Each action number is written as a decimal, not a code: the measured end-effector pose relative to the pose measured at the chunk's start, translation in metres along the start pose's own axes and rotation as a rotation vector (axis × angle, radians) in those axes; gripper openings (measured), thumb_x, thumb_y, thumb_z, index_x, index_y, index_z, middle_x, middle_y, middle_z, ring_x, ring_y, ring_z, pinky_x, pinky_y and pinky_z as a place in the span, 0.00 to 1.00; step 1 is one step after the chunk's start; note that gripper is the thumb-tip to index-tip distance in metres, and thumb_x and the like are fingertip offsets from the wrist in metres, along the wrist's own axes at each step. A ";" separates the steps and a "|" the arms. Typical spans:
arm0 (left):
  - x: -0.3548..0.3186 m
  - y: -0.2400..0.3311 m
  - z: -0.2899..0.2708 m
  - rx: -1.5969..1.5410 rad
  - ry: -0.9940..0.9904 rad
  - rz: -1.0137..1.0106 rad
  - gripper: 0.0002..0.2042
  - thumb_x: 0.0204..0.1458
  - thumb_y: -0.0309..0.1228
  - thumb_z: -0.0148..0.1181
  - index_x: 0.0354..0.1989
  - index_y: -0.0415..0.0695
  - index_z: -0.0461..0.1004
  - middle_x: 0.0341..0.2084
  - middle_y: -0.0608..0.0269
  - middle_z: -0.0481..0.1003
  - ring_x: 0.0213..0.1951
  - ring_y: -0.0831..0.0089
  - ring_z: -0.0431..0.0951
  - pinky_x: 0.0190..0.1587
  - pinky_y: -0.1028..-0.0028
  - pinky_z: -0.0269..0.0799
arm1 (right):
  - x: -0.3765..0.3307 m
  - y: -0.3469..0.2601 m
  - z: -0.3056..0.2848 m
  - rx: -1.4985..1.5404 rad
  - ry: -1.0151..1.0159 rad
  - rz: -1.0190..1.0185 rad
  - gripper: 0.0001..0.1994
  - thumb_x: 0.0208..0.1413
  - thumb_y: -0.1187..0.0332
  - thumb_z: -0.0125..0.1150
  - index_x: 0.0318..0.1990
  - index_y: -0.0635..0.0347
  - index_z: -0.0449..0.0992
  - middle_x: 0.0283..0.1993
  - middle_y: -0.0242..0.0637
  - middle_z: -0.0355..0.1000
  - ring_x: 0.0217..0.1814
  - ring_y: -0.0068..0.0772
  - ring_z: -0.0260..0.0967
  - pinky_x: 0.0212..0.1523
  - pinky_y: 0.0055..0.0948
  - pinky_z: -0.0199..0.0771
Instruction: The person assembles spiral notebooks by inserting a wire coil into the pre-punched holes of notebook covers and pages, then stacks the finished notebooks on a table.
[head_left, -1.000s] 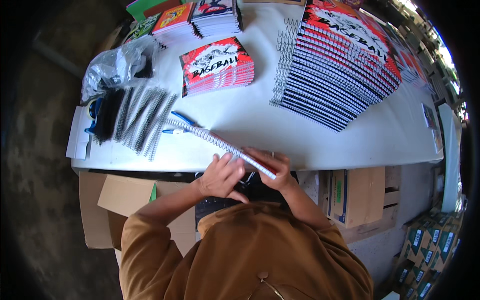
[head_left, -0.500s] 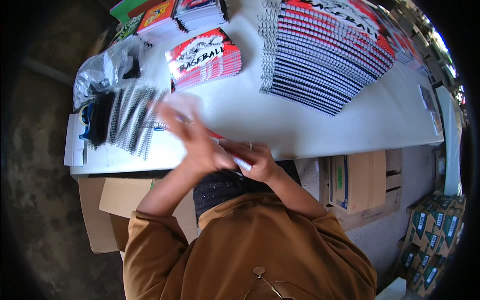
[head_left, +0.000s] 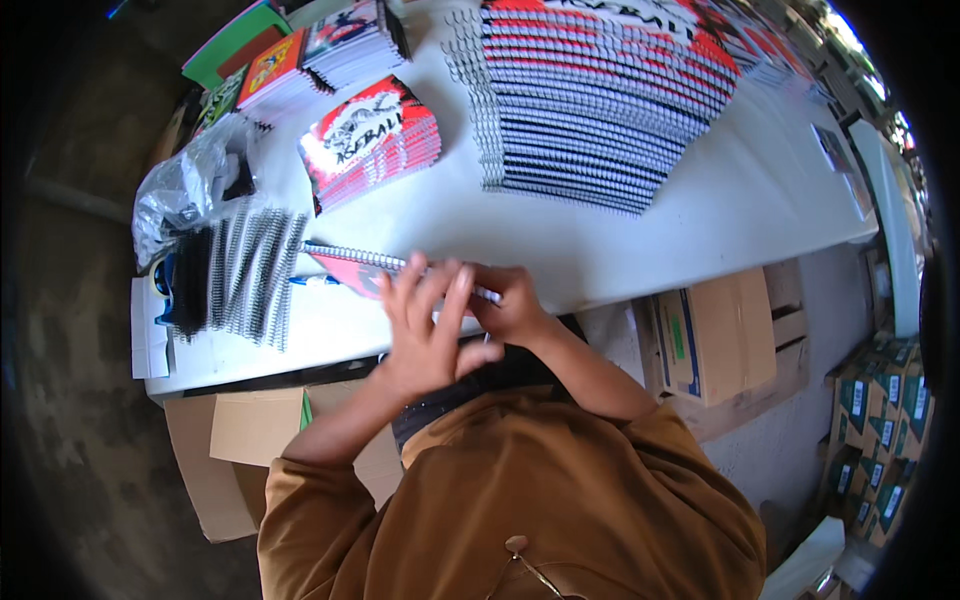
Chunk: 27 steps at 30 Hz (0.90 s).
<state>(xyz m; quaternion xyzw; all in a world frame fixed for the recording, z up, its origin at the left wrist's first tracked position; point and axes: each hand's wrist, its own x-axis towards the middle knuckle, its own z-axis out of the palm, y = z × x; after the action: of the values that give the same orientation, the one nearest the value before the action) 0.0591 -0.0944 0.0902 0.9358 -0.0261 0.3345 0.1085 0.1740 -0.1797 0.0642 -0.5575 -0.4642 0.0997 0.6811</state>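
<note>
A red notebook (head_left: 345,270) lies at a slant at the table's front edge, with a wire coil along its far side. Its near right part is hidden by my hands. My right hand (head_left: 508,305) is closed round the right end of that notebook. Just over the cover is my left hand (head_left: 425,325), its fingers spread; whether it touches the cover I cannot tell. To the left lie several loose spiral coils (head_left: 250,275), silver and black. A blue pen-like thing (head_left: 315,281) rests beside the notebook's left end.
Behind the notebook stands a small stack of red-and-white notebooks (head_left: 375,135). A large fanned stack of coil-bound notebooks (head_left: 590,130) covers the far middle. At left are a clear plastic bag (head_left: 190,190) and a blue tape dispenser (head_left: 163,285). Cardboard boxes (head_left: 725,335) sit below the table.
My left hand has come down and right, from a blurred sweep to spread fingers over the notebook. More of the coil and red cover shows now. The whole view has shifted slightly.
</note>
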 end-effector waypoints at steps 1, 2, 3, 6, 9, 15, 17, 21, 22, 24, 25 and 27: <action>0.027 0.001 -0.019 0.140 -0.112 -0.021 0.29 0.47 0.52 0.53 0.54 0.46 0.65 0.47 0.59 0.67 0.54 0.56 0.61 0.59 0.50 0.39 | -0.006 0.004 -0.002 -0.007 0.015 0.014 0.12 0.44 0.72 0.61 0.40 0.59 0.75 0.32 0.44 0.74 0.31 0.43 0.73 0.32 0.30 0.72; 0.042 0.002 -0.025 0.103 -0.123 0.023 0.18 0.45 0.39 0.59 0.46 0.48 0.72 0.40 0.67 0.71 0.50 0.66 0.67 0.56 0.57 0.48 | -0.006 0.006 -0.003 -0.038 -0.042 0.033 0.09 0.44 0.73 0.60 0.36 0.60 0.74 0.30 0.44 0.74 0.30 0.44 0.72 0.31 0.31 0.71; 0.046 0.002 -0.028 0.104 -0.118 0.030 0.18 0.45 0.39 0.59 0.46 0.48 0.72 0.40 0.67 0.71 0.50 0.66 0.67 0.56 0.57 0.48 | -0.005 0.007 -0.004 -0.070 -0.099 0.052 0.05 0.45 0.74 0.59 0.32 0.62 0.74 0.28 0.45 0.73 0.28 0.44 0.72 0.29 0.31 0.70; 0.059 -0.001 -0.039 0.013 -0.172 0.078 0.12 0.38 0.30 0.65 0.34 0.49 0.75 0.32 0.70 0.74 0.37 0.73 0.73 0.47 0.66 0.58 | -0.007 0.002 -0.004 -0.028 -0.109 0.091 0.03 0.45 0.75 0.57 0.29 0.64 0.73 0.24 0.45 0.72 0.25 0.44 0.71 0.27 0.31 0.69; 0.072 0.001 -0.057 -0.025 -0.237 0.007 0.09 0.37 0.31 0.66 0.29 0.48 0.75 0.28 0.69 0.74 0.33 0.73 0.73 0.43 0.68 0.59 | -0.001 -0.008 -0.003 0.006 -0.161 0.089 0.06 0.46 0.76 0.56 0.33 0.64 0.72 0.23 0.46 0.71 0.23 0.42 0.71 0.26 0.30 0.69; 0.089 0.017 -0.061 -0.026 -0.074 0.023 0.11 0.34 0.32 0.69 0.26 0.46 0.73 0.22 0.70 0.72 0.26 0.72 0.69 0.35 0.70 0.56 | 0.012 -0.040 -0.018 0.031 -0.147 0.088 0.08 0.49 0.75 0.54 0.38 0.65 0.71 0.22 0.46 0.70 0.21 0.37 0.69 0.26 0.30 0.67; 0.096 0.020 -0.066 -0.063 -0.130 -0.014 0.12 0.33 0.32 0.69 0.27 0.44 0.74 0.28 0.65 0.73 0.31 0.70 0.71 0.37 0.69 0.57 | 0.017 -0.050 -0.028 0.017 -0.177 0.095 0.11 0.50 0.75 0.53 0.42 0.64 0.70 0.24 0.47 0.71 0.22 0.35 0.68 0.26 0.30 0.67; 0.129 0.013 -0.090 0.079 0.181 0.149 0.30 0.35 0.37 0.69 0.49 0.39 0.66 0.49 0.46 0.63 0.51 0.57 0.63 0.51 0.62 0.55 | 0.037 -0.091 -0.061 -0.026 0.035 -0.084 0.17 0.52 0.73 0.56 0.50 0.62 0.66 0.42 0.47 0.71 0.38 0.37 0.73 0.40 0.27 0.69; 0.136 0.010 -0.092 0.083 0.375 0.020 0.33 0.38 0.36 0.68 0.53 0.37 0.60 0.52 0.45 0.60 0.53 0.58 0.61 0.54 0.63 0.53 | 0.047 -0.096 -0.081 -0.158 0.112 -0.282 0.16 0.53 0.74 0.56 0.49 0.64 0.66 0.50 0.45 0.67 0.47 0.34 0.69 0.48 0.27 0.66; 0.152 0.011 -0.081 -0.182 0.689 -0.266 0.37 0.44 0.34 0.65 0.59 0.32 0.51 0.56 0.44 0.57 0.54 0.60 0.60 0.57 0.65 0.52 | 0.063 -0.114 -0.095 0.339 0.433 -0.196 0.18 0.53 0.74 0.54 0.51 0.67 0.63 0.48 0.39 0.66 0.47 0.28 0.66 0.49 0.28 0.65; 0.156 0.019 -0.067 -0.447 0.805 -0.415 0.37 0.47 0.32 0.63 0.60 0.30 0.48 0.57 0.45 0.56 0.54 0.62 0.60 0.57 0.67 0.53 | 0.076 -0.125 -0.099 0.472 0.482 -0.260 0.16 0.56 0.71 0.52 0.51 0.66 0.63 0.47 0.38 0.67 0.47 0.26 0.66 0.50 0.28 0.64; 0.160 0.041 -0.044 -1.196 0.635 -0.519 0.20 0.54 0.30 0.53 0.50 0.27 0.61 0.48 0.54 0.66 0.48 0.73 0.66 0.53 0.75 0.58 | 0.104 -0.142 -0.101 0.521 0.584 -0.387 0.18 0.60 0.65 0.47 0.54 0.65 0.61 0.51 0.39 0.66 0.53 0.27 0.62 0.57 0.27 0.57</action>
<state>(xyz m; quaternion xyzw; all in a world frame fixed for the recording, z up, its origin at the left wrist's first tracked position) 0.1511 -0.1207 0.2317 0.5501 0.0510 0.4820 0.6800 0.2523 -0.2303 0.2452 -0.2747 -0.3074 -0.0777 0.9077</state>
